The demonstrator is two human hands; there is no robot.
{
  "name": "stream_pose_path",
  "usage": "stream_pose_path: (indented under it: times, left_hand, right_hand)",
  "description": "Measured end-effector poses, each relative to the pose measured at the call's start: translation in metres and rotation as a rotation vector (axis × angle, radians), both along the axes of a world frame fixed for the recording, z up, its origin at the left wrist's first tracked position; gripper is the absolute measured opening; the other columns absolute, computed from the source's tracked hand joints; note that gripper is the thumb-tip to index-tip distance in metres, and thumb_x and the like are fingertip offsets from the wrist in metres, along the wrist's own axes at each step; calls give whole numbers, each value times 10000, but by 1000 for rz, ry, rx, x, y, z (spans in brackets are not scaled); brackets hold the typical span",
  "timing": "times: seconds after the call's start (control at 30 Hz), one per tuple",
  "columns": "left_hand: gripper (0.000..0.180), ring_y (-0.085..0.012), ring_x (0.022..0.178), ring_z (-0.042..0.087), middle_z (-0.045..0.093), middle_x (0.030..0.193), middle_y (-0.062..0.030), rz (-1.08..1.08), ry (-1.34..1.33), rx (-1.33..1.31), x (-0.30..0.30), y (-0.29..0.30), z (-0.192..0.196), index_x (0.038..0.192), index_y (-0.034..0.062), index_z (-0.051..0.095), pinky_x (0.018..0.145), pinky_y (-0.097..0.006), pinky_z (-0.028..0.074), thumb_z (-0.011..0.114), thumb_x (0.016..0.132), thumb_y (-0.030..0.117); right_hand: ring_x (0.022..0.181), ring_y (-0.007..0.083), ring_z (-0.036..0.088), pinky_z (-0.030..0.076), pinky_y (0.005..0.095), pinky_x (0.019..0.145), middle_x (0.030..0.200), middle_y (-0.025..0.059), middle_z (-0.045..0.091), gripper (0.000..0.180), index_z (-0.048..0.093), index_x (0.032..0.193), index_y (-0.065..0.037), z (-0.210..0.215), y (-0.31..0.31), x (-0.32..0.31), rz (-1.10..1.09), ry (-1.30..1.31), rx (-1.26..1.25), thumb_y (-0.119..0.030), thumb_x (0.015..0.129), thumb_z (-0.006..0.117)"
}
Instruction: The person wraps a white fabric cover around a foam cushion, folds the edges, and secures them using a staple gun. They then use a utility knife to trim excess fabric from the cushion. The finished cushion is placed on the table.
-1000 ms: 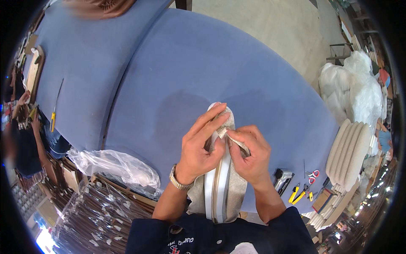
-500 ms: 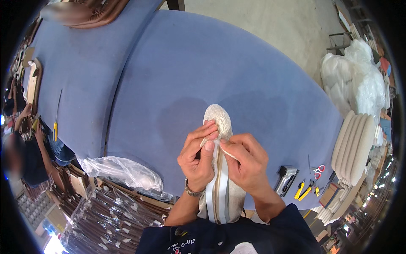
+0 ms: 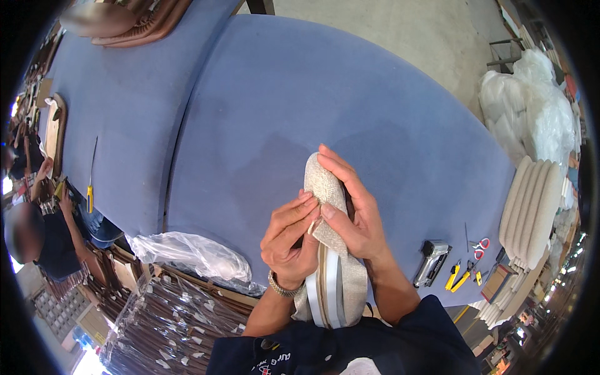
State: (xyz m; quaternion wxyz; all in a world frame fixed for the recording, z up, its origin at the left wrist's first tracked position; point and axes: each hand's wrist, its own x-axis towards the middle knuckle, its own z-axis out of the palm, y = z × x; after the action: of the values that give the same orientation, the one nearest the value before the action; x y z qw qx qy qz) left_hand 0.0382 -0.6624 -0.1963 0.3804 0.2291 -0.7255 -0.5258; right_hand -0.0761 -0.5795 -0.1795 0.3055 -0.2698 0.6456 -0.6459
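A long beige woven-fabric pad (image 3: 324,178) with a rounded far end stands out from my body over the blue table. Along its upper face runs a brown zipper (image 3: 321,281) between pale white-blue strips. My left hand (image 3: 289,240) is closed at the pad's left side, fingertips and thumb pinching the fabric near the strip's far end. My right hand (image 3: 357,225) wraps round the right side, fingers along the rounded end, thumb pressing a folded fabric flap (image 3: 331,239) over the strips. What lies under my fingertips is hidden.
On the blue table (image 3: 312,75) at right lie a staple gun (image 3: 432,262), red-handled scissors (image 3: 480,249) and yellow-handled cutters (image 3: 461,281). Similar beige pads (image 3: 528,212) stack beyond them. At left are a screwdriver (image 3: 90,199), clear plastic (image 3: 187,255) and a co-worker (image 3: 62,244).
My right hand has shifted from pinching the fabric edge to gripping round the pad's far end. The fabric flap now folds over the strips' far end. My left hand stays close by.
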Motion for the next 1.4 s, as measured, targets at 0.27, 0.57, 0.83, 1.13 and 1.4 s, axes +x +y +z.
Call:
stream_pose_path:
  times: [0.27, 0.57, 0.83, 1.13, 1.4]
  left_hand:
    - [181, -281, 1153, 686, 729, 1170, -180, -286, -135, 173, -11, -59, 26, 1068, -35, 769, 1010, -397, 534, 648, 952, 34]
    - [289, -352, 1391, 522, 672, 1329, -211, -547, -4, 328, -53, -55, -16, 1216, 8, 740, 1189, -492, 362, 585, 1020, 153]
    - [337, -372, 1451, 465, 676, 1342, -152, -601, 39, 361, -46, -57, -30, 1277, 55, 725, 1236, -563, 227, 608, 995, 197]
    - [470, -389, 1475, 428, 650, 1381, -167, -605, -20, 307, -46, -58, -19, 1311, 36, 699, 1233, -560, 255, 573, 858, 19]
    - [471, -400, 1470, 433, 645, 1387, -170, -565, 13, 356, -48, -51, -21, 1328, 44, 690, 1229, -556, 261, 542, 881, 46]
  right_hand:
    - [1528, 333, 323, 257, 445, 1229, 1584, 222, 414, 583, 502, 1451, 9, -11, -5, -1, -71, -131, -23, 32, 871, 562]
    - [1481, 348, 374, 338, 448, 1187, 1556, 264, 374, 662, 385, 1468, 7, -29, -5, 15, -253, -205, -156, 4, 863, 653]
    - [1415, 388, 457, 444, 438, 1104, 1559, 282, 375, 723, 499, 1384, -41, 22, 35, 12, -76, 390, 180, -128, 764, 858]
    - [875, 298, 721, 570, 368, 760, 1029, 164, 744, 143, 648, 870, -5, 25, 27, 8, -287, 361, 177, -1, 809, 778]
    - [873, 279, 713, 557, 350, 751, 1006, 140, 746, 103, 663, 939, 4, 26, 21, 11, -246, 528, 163, 0, 877, 745]
